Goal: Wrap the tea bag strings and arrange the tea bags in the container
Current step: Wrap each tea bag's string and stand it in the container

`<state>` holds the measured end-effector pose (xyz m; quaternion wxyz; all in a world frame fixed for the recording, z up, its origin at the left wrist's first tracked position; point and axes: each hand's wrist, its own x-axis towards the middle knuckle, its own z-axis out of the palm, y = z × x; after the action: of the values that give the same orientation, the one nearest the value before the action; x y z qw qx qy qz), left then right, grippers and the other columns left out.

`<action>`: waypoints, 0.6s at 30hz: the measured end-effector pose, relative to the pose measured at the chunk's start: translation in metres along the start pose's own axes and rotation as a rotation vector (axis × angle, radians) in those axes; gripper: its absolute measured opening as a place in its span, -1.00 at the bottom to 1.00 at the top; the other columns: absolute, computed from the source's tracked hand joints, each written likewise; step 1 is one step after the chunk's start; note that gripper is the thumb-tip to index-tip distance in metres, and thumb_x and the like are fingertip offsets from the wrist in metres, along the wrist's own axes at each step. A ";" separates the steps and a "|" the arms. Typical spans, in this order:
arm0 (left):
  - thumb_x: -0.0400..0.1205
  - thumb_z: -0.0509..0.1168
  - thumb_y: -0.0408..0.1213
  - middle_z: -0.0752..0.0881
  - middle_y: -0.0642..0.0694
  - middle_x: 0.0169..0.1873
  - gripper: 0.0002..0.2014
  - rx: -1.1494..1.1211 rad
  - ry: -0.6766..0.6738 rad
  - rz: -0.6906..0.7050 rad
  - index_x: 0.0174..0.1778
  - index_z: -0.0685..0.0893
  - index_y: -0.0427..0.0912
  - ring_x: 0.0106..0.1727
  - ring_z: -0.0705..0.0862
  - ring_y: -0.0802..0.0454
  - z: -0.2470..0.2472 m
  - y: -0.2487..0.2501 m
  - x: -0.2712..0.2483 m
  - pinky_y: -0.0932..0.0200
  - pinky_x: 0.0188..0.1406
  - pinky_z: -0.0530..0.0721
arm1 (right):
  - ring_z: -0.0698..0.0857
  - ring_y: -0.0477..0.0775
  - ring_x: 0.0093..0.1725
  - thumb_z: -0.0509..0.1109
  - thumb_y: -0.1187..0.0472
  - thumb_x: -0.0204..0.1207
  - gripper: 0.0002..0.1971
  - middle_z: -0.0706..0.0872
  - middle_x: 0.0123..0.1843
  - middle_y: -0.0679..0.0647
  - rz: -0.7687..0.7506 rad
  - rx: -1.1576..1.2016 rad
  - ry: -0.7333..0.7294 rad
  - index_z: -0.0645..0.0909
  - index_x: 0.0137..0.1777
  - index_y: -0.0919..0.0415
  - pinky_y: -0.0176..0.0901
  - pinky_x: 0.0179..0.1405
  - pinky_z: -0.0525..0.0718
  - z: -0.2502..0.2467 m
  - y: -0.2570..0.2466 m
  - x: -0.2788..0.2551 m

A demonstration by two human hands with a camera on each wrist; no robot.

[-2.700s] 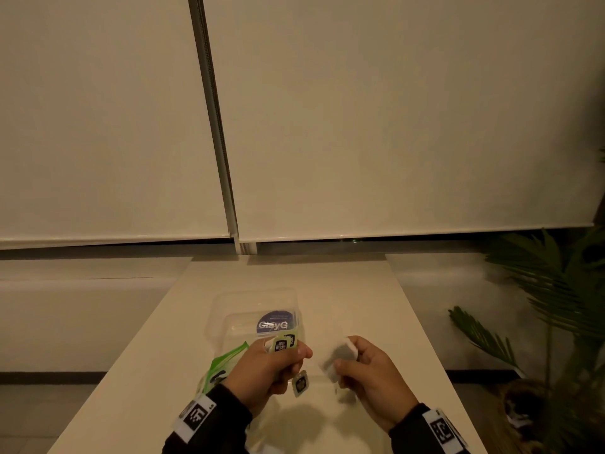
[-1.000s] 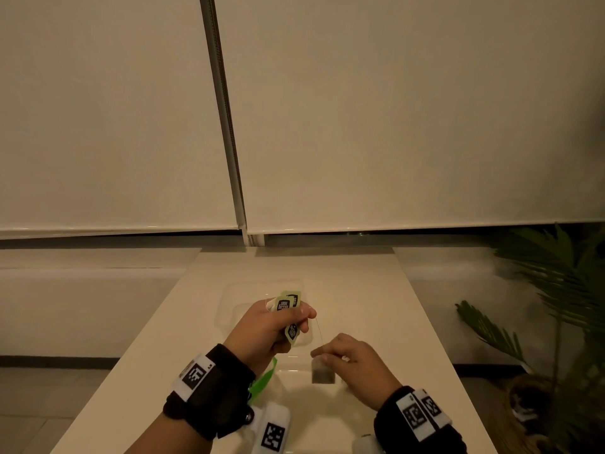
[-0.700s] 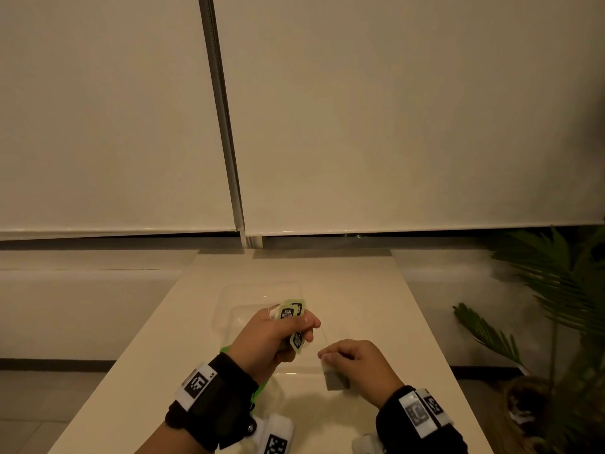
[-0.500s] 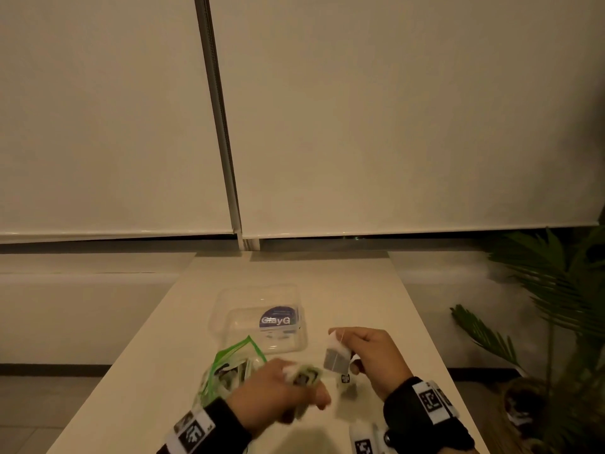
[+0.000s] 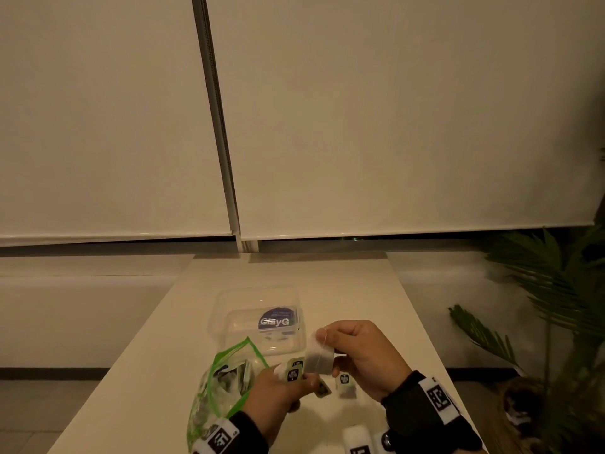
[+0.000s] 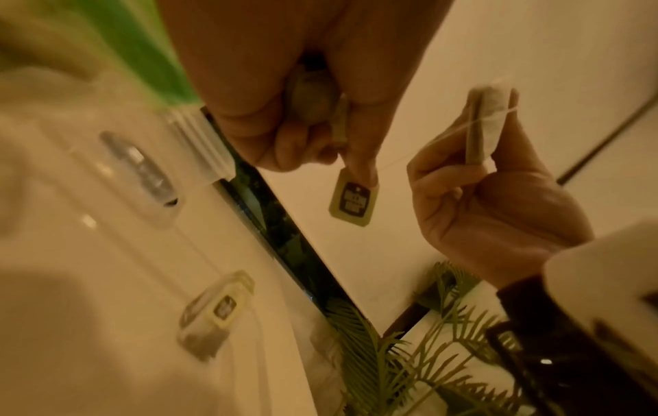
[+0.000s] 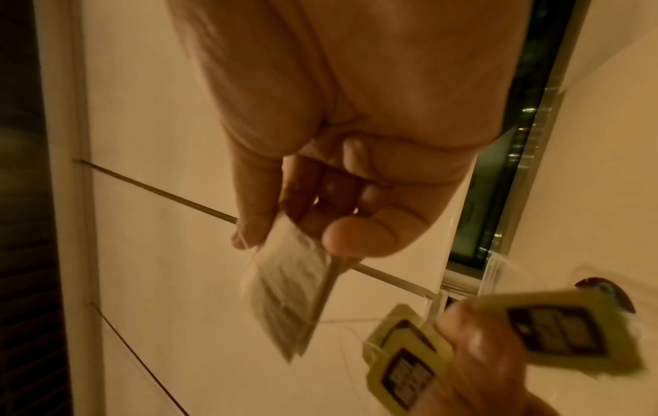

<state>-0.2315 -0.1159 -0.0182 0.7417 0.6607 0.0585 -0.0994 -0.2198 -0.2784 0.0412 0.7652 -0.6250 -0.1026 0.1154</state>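
My right hand pinches a white tea bag upright above the table, its string crossing the bag. In the right wrist view the same tea bag hangs between thumb and fingers. My left hand sits just below and left of it. It pinches several green-and-black paper tags and holds another bag in its palm. One tag dangles from its fingertips. A wrapped tea bag lies on the table under my right hand. The clear container stands behind the hands.
A green-edged zip bag with more tea bags lies to the left of my left hand. The narrow white table ends close on the right, where a potted palm stands. White blinds cover the window behind.
My left hand dropped from in front of the container to low near the table with the tags. My right hand lifted the tea bag off the table and holds it upright.
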 end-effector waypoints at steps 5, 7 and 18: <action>0.26 0.40 -0.25 0.50 0.02 -0.62 -0.86 0.212 0.074 0.208 -0.60 0.62 -0.04 -0.55 0.34 0.09 0.000 0.022 0.008 0.22 -0.52 0.27 | 0.62 0.01 -0.38 0.48 0.18 0.47 -0.83 0.73 -0.30 0.16 0.044 -0.088 -0.025 0.78 -0.25 0.27 -0.23 -0.52 0.51 0.000 0.003 -0.002; 0.31 0.40 -0.23 0.52 0.06 -0.62 -0.87 0.191 0.057 0.240 -0.56 0.71 0.00 -0.59 0.36 0.17 0.001 0.031 0.006 0.25 -0.57 0.28 | 0.58 0.00 -0.42 0.50 0.22 0.49 -0.86 0.70 -0.33 0.14 0.067 -0.155 -0.009 0.77 -0.29 0.22 -0.24 -0.54 0.48 -0.001 0.004 -0.001; 0.47 0.45 -0.55 0.52 -0.10 -0.55 -0.94 -0.010 0.025 0.232 -0.21 0.76 -0.35 -0.60 0.31 0.11 0.007 0.040 0.002 0.28 -0.62 0.26 | 0.45 -0.10 -0.54 0.55 0.25 0.44 -0.84 0.61 -0.47 0.10 0.068 -0.347 0.039 0.60 -0.24 0.22 -0.20 -0.52 0.43 -0.001 0.004 -0.007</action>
<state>-0.2209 -0.1188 0.0205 0.7507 0.6606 -0.0088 -0.0043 -0.2264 -0.2811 0.0371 0.6431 -0.7531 -0.0852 0.1098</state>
